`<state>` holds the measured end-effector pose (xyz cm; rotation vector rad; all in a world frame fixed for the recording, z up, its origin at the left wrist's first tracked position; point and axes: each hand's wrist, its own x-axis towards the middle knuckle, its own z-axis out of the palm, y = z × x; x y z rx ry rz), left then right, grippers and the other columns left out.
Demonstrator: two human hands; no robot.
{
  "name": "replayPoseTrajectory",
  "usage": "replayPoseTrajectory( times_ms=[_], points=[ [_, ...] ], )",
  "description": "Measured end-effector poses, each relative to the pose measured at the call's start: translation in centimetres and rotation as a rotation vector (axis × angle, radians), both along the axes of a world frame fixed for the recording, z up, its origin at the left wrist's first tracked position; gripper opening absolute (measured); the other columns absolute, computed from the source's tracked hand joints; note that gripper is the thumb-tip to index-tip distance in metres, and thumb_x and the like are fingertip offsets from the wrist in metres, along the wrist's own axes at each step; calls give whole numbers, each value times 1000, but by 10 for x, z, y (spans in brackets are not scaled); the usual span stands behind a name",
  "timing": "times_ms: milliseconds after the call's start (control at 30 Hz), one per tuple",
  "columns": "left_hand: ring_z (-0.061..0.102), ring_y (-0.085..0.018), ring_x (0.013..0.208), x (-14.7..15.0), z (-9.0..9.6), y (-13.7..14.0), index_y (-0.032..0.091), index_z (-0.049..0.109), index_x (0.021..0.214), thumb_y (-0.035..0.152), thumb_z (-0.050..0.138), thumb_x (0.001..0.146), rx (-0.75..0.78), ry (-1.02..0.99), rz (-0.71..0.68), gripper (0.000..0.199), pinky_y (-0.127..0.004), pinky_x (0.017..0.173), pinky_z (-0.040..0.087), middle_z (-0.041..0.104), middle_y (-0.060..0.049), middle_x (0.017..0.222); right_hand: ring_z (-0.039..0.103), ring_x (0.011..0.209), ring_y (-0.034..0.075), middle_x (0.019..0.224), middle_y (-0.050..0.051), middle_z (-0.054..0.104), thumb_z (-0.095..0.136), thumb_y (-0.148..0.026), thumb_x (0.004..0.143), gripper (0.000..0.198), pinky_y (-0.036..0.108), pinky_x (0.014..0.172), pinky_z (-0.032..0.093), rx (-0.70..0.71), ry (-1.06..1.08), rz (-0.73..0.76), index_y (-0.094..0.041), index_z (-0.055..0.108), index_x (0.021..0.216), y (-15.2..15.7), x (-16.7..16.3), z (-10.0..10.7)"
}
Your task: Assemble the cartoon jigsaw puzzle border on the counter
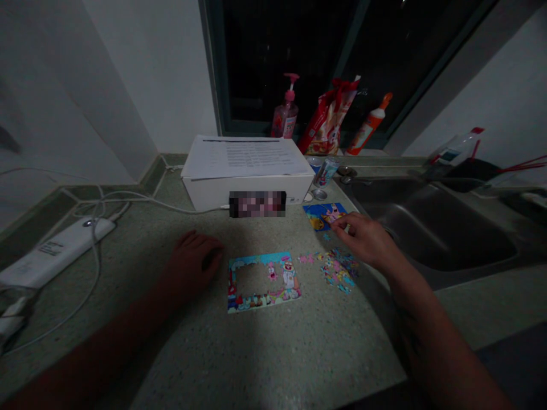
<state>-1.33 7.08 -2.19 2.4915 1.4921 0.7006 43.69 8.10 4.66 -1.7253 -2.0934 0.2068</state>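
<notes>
A partly built jigsaw puzzle [292,283] lies flat on the counter, its colourful border surrounding a bare middle where the countertop shows. Inside it, near the right side, sits a pink cartoon figure piece [272,271]. My left hand [194,259] rests on the counter left of the puzzle, fingers loosely bent, thumb apart and nothing in it. With thumb and fingertips pinched, my right hand [363,236] is over the lower right corner of a blue picture card [315,215]; anything between the fingertips is too small to make out. Below that hand lies a pile of loose puzzle pieces [337,270].
Behind the puzzle stands a white box [248,185] with printed sheets [248,156] on top and a blurred-out device against its front. A can [327,172] stands beside it. The metal sink [427,228] is on the right, a power strip [55,250] with cables on the left.
</notes>
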Motion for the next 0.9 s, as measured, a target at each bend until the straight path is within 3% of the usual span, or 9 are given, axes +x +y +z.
replayPoseTrajectory(
  times_ms=[533, 700, 900],
  points=[
    [76, -31, 111, 0, 2, 0, 28, 74, 110, 30, 54, 103, 4, 27, -3, 21, -63, 129, 41, 83, -7, 114, 81, 84, 27, 100, 11, 88, 60, -26, 97, 27, 35, 77, 60, -190, -303, -50, -22, 87, 102, 2, 24, -11],
    [76, -31, 113, -1, 0, 0, 29, 73, 111, 31, 52, 104, 8, 20, -1, 23, -63, 129, 40, 83, -7, 115, 83, 95, 30, 112, 13, 88, 58, -33, 102, 34, 36, 85, 61, -248, -345, -127, -22, 87, 115, 2, 22, -10],
    [76, -30, 111, -1, -3, 1, 27, 74, 111, 30, 53, 103, 22, 16, -3, 22, -65, 128, 40, 83, -7, 113, 83, 96, 30, 110, 14, 88, 56, -30, 104, 32, 36, 85, 59, -306, -404, -124, -21, 84, 116, 1, 20, -9]
  ],
)
